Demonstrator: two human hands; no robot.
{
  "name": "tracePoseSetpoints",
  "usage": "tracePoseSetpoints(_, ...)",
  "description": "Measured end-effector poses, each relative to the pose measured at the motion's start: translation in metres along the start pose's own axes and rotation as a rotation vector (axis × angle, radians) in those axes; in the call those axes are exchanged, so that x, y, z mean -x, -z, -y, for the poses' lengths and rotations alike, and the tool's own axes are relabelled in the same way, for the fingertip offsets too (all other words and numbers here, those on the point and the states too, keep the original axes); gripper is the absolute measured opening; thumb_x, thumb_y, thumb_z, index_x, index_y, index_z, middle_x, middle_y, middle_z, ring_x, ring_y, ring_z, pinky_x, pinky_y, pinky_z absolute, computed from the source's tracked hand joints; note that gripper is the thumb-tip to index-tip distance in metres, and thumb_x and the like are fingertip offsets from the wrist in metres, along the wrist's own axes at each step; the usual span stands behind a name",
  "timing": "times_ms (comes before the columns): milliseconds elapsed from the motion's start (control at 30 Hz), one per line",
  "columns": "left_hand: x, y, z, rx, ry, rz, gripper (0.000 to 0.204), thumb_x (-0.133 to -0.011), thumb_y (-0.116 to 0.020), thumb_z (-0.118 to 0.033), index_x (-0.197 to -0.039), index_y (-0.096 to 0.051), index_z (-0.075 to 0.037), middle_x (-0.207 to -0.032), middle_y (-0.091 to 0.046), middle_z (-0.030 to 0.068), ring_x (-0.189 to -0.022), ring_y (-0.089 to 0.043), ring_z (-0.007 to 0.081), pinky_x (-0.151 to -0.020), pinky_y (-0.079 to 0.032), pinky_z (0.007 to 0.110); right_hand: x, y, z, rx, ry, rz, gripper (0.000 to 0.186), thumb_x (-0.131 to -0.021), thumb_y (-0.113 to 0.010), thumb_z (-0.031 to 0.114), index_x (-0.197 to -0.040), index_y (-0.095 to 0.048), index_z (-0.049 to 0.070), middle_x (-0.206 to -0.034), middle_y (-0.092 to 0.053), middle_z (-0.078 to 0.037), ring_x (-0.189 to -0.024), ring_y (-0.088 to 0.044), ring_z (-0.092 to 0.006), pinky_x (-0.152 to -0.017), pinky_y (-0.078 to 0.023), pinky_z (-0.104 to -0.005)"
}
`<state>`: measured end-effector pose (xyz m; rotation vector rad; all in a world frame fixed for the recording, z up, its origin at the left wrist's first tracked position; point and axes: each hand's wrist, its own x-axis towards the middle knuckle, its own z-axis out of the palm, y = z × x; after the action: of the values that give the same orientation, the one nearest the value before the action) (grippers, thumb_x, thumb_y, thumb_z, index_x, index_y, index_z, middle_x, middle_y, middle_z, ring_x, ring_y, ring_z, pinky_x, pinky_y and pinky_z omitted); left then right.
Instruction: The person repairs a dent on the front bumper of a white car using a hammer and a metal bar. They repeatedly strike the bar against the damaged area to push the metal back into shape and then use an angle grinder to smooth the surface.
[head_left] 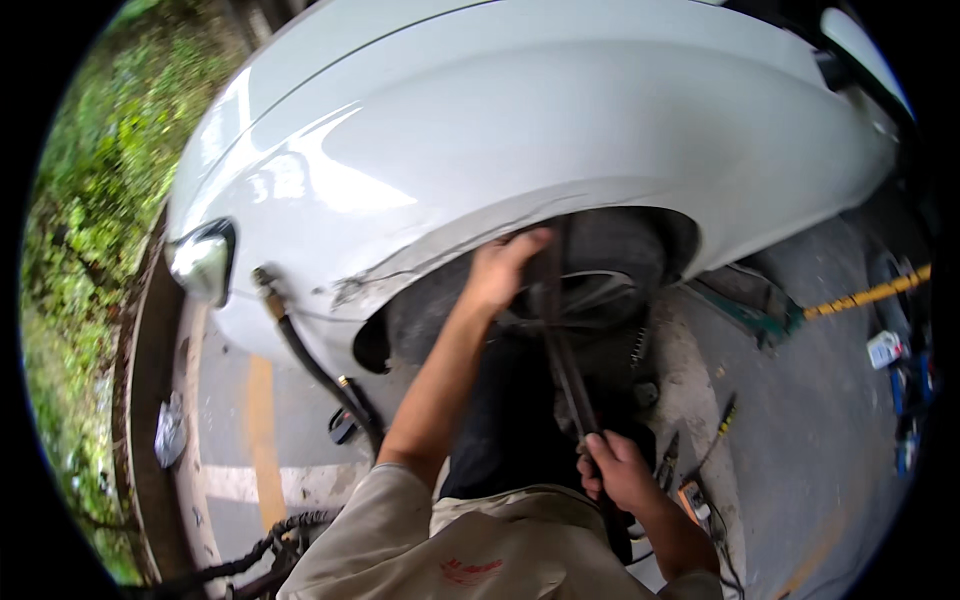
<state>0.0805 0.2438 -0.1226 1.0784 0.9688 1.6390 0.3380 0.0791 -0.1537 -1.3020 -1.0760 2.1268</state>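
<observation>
A long dark metal bar (569,375) slants down from the wheel arch of a white car toward my body. My right hand (618,467) is closed around its lower end. At the arch, my left hand (503,272) is in front of the tire (425,312), its thumb beside the bar's upper part. The other fingers of that hand are mostly hidden, so its grip on the bar cannot be made out. Behind the bar is the wheel rim (595,295). The white fender (520,130) has cracked, scraped paint along the arch edge.
A black hose (325,378) with a metal end hangs left of the wheel. Right of my legs lie an orange-and-grey device (692,497) and cables. A yellow pole (865,292) joins a green tool on the floor farther right. A low curb (143,400) borders plants at left.
</observation>
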Motion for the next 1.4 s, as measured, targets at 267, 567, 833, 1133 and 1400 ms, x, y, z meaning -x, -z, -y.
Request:
tracePoseSetpoints(267, 0.006, -0.018, -0.018, -0.127, -0.083, 0.002, 0.018, -0.087, -0.070, -0.018, -0.097, -0.066, -0.003, -0.089, -0.064, -0.0007, -0.084, -0.055, 0.0094, -0.078, -0.043, 0.025, -0.008, -0.001, -0.003, 0.101, 0.125, -0.085, 0.025, -0.101, -0.043, 0.024, -0.090, -0.050, 0.002, -0.062, -0.048, -0.002, -0.044, -0.043, -0.0085, -0.041, -0.037, -0.0252)
tracePoseSetpoints(567, -0.007, -0.026, -0.009, -0.115, -0.178, -0.059, 0.026, -0.085, -0.071, -0.012, -0.107, -0.064, 0.000, -0.101, -0.065, 0.0033, -0.093, -0.058, 0.0126, -0.084, -0.045, 0.027, -0.028, 0.014, -0.003, 0.189, 0.195, -0.149, 0.026, -0.101, -0.044, 0.024, -0.089, -0.050, 0.002, -0.060, -0.049, -0.003, -0.042, -0.044, -0.0087, -0.038, -0.037, -0.0253)
tracePoseSetpoints(833, 0.001, -0.030, -0.014, -0.162, -0.210, 0.011, 0.016, -0.084, -0.073, -0.009, -0.085, -0.057, -0.005, -0.085, -0.057, -0.0025, -0.082, -0.051, 0.0083, -0.076, -0.042, 0.023, -0.058, 0.026, -0.011, 0.285, 0.261, -0.214, 0.030, -0.100, -0.047, 0.025, -0.081, -0.050, 0.002, -0.054, -0.050, -0.002, -0.041, -0.047, -0.0091, -0.038, -0.038, -0.0260)
tracePoseSetpoints(1133, -0.001, -0.027, -0.014, -0.143, -0.234, 0.028, 0.024, -0.083, -0.074, -0.011, -0.103, -0.066, -0.001, -0.101, -0.066, 0.0037, -0.092, -0.057, 0.0112, -0.084, -0.045, 0.026, -0.064, -0.003, -0.037, 0.188, 0.196, -0.143, 0.032, -0.099, -0.050, 0.029, -0.083, -0.053, 0.002, -0.054, -0.049, -0.001, -0.041, -0.045, -0.0089, -0.038, -0.036, -0.0257)
tracePoseSetpoints(1400, -0.006, -0.032, -0.015, -0.255, -0.141, -0.089, 0.019, -0.083, -0.075, -0.012, -0.095, -0.065, -0.001, -0.088, -0.063, 0.0011, -0.082, -0.055, 0.0109, -0.075, -0.044, 0.025, -0.037, 0.010, -0.006, 0.133, 0.124, -0.054, 0.027, -0.100, -0.046, 0.027, -0.085, -0.049, 0.004, -0.057, -0.048, -0.002, -0.041, -0.044, -0.0087, -0.038, -0.036, -0.0248)
